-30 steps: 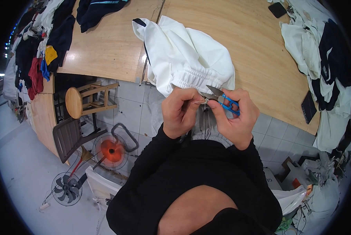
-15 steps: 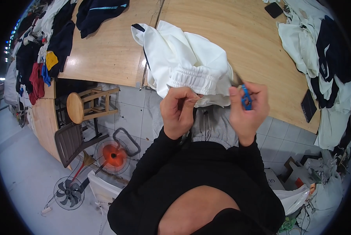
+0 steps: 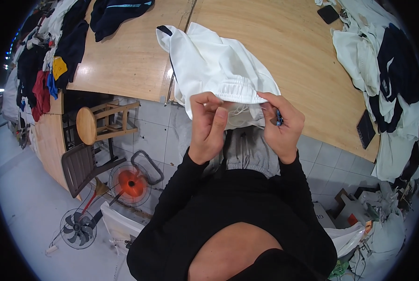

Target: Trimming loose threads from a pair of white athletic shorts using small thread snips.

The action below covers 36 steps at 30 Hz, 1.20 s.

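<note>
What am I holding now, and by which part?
Your right grip pinches the white fabric garment by the right end of its gathered waistband and holds blue-handled scissors by the handle. For the left grip, it can't be told.

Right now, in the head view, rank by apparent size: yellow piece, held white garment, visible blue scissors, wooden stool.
Held white garment
Wooden stool
Yellow piece
Blue scissors, partly hidden by right hand
</note>
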Each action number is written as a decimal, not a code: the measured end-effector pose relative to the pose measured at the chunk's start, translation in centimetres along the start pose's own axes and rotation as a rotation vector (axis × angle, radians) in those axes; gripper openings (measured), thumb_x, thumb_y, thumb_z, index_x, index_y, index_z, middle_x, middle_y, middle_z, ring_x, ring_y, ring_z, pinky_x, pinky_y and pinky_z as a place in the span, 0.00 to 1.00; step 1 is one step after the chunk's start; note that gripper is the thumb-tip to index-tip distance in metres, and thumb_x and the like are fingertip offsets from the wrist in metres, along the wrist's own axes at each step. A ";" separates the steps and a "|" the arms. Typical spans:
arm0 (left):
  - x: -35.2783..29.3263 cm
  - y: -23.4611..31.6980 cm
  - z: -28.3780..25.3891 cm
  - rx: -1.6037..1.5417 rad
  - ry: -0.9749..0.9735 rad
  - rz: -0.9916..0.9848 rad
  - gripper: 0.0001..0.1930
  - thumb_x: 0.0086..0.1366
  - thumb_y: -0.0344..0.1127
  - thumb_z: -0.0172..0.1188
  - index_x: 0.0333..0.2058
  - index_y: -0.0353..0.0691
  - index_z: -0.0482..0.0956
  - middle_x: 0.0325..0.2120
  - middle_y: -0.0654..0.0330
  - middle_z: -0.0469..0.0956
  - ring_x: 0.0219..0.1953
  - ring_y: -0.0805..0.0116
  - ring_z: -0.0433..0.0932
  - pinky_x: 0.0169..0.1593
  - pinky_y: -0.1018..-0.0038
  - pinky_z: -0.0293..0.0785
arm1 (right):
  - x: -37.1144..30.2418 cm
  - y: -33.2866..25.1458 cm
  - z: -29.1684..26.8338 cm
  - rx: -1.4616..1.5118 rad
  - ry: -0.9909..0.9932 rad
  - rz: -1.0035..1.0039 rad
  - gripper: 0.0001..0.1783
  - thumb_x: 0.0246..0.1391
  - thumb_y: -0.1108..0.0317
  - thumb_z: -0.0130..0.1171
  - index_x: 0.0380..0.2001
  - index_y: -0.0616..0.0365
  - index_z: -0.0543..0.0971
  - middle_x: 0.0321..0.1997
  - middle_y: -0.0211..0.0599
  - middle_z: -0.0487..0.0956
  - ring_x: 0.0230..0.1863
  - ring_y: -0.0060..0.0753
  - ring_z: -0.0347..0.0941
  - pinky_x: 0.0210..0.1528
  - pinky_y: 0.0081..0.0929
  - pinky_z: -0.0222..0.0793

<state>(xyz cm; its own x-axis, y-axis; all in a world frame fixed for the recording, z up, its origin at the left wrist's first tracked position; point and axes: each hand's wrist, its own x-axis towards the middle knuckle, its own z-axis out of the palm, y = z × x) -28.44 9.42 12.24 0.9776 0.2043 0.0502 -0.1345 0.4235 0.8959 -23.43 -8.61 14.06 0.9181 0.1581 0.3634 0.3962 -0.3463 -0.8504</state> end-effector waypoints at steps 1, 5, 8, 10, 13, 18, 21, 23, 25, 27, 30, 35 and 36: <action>0.4 0.4 -0.3 0.226 0.047 0.040 0.15 0.75 0.27 0.60 0.55 0.35 0.66 0.44 0.54 0.80 0.51 0.73 0.80 0.46 0.75 0.78 | 0.0 -0.3 -0.4 0.006 -0.056 0.134 0.21 0.48 0.87 0.64 0.46 0.59 0.86 0.31 0.35 0.83 0.29 0.28 0.73 0.30 0.23 0.67; 2.0 2.5 -1.3 0.755 0.022 0.212 0.24 0.63 0.25 0.71 0.58 0.37 0.77 0.40 0.54 0.83 0.39 0.73 0.82 0.38 0.76 0.77 | 0.2 0.1 -0.7 0.001 -0.084 0.092 0.14 0.52 0.86 0.62 0.40 0.59 0.85 0.27 0.32 0.79 0.26 0.27 0.69 0.28 0.24 0.63; 3.2 4.7 0.8 1.025 -0.074 0.329 0.22 0.58 0.27 0.72 0.53 0.43 0.85 0.46 0.53 0.83 0.49 0.59 0.78 0.49 0.67 0.75 | 1.1 -0.4 -1.4 0.074 -0.152 0.150 0.06 0.56 0.82 0.62 0.34 0.60 0.83 0.25 0.32 0.77 0.26 0.29 0.64 0.31 0.26 0.61; 4.1 4.3 0.3 1.197 -0.273 0.429 0.19 0.63 0.29 0.71 0.53 0.44 0.85 0.49 0.53 0.83 0.60 0.51 0.71 0.63 0.58 0.66 | 1.9 -0.7 -2.3 0.146 -0.245 0.171 0.02 0.59 0.77 0.63 0.32 0.60 0.82 0.26 0.32 0.78 0.28 0.31 0.64 0.36 0.29 0.62; 4.8 3.0 -1.1 0.889 -0.520 0.256 0.19 0.65 0.28 0.69 0.55 0.41 0.84 0.49 0.52 0.83 0.57 0.53 0.75 0.61 0.61 0.69 | 2.9 -0.3 -2.8 0.229 -0.293 0.124 0.04 0.60 0.75 0.62 0.31 0.60 0.81 0.25 0.32 0.79 0.30 0.31 0.65 0.40 0.31 0.62; 3.4 2.9 -1.6 0.331 -0.660 -0.336 0.14 0.71 0.29 0.63 0.53 0.33 0.82 0.42 0.57 0.86 0.43 0.74 0.81 0.48 0.74 0.75 | 3.6 0.8 -2.4 0.135 -0.238 0.035 0.02 0.58 0.78 0.63 0.32 0.60 0.82 0.27 0.32 0.80 0.30 0.31 0.68 0.40 0.29 0.64; 3.3 3.2 -1.9 0.083 -0.505 -0.529 0.16 0.71 0.29 0.63 0.55 0.30 0.82 0.45 0.61 0.86 0.46 0.76 0.80 0.52 0.75 0.75 | 3.2 1.1 -0.4 0.054 -0.020 -0.001 0.06 0.56 0.81 0.66 0.35 0.60 0.84 0.31 0.34 0.82 0.30 0.30 0.70 0.36 0.26 0.66; 3.1 3.3 -2.1 0.068 -0.449 -0.516 0.16 0.72 0.29 0.63 0.56 0.28 0.81 0.47 0.63 0.84 0.47 0.77 0.78 0.54 0.76 0.74 | 2.9 1.1 0.4 0.014 0.136 -0.015 0.08 0.54 0.82 0.67 0.37 0.60 0.85 0.34 0.35 0.82 0.30 0.30 0.72 0.33 0.24 0.66; 2.7 3.4 -1.9 0.095 -0.351 -0.422 0.17 0.74 0.29 0.63 0.57 0.28 0.80 0.47 0.62 0.84 0.48 0.77 0.79 0.54 0.76 0.75 | 1.6 0.2 -0.5 -0.041 0.143 0.048 0.12 0.52 0.81 0.70 0.41 0.59 0.87 0.37 0.38 0.82 0.31 0.29 0.76 0.31 0.23 0.67; 2.2 3.7 -1.4 0.095 -0.282 -0.417 0.16 0.74 0.27 0.61 0.58 0.28 0.80 0.48 0.61 0.84 0.49 0.76 0.79 0.55 0.76 0.74 | 1.1 -0.4 -0.9 -0.050 0.129 -0.002 0.14 0.51 0.78 0.73 0.43 0.58 0.87 0.37 0.38 0.82 0.32 0.29 0.77 0.33 0.24 0.70; 1.8 4.1 -0.6 0.122 -0.195 -0.384 0.15 0.76 0.26 0.58 0.57 0.29 0.80 0.49 0.61 0.85 0.51 0.76 0.80 0.55 0.77 0.74 | 1.2 -2.9 -1.0 -0.051 0.025 -0.103 0.21 0.47 0.81 0.74 0.47 0.56 0.88 0.41 0.39 0.82 0.33 0.30 0.77 0.34 0.25 0.71; 1.6 3.7 -0.2 0.290 -0.253 -0.285 0.13 0.76 0.25 0.58 0.56 0.29 0.80 0.47 0.60 0.86 0.49 0.78 0.80 0.54 0.78 0.73 | 0.8 -2.7 -0.6 -0.132 -0.062 -0.044 0.34 0.37 0.89 0.68 0.52 0.55 0.88 0.45 0.35 0.75 0.35 0.29 0.81 0.33 0.21 0.72; 1.7 4.1 -0.7 0.600 -0.362 -0.140 0.14 0.76 0.25 0.58 0.57 0.29 0.79 0.46 0.60 0.86 0.48 0.78 0.80 0.49 0.79 0.73 | 0.6 -2.3 -0.6 -0.132 -0.059 -0.045 0.34 0.37 0.89 0.68 0.52 0.55 0.88 0.45 0.35 0.75 0.35 0.29 0.81 0.33 0.21 0.72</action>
<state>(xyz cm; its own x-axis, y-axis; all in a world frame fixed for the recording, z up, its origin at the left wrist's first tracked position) -27.43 12.12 15.66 0.9856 -0.1661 -0.0329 0.0068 -0.1553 0.9878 -23.77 -8.31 16.43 0.8989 0.2292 0.3733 0.4380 -0.4557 -0.7749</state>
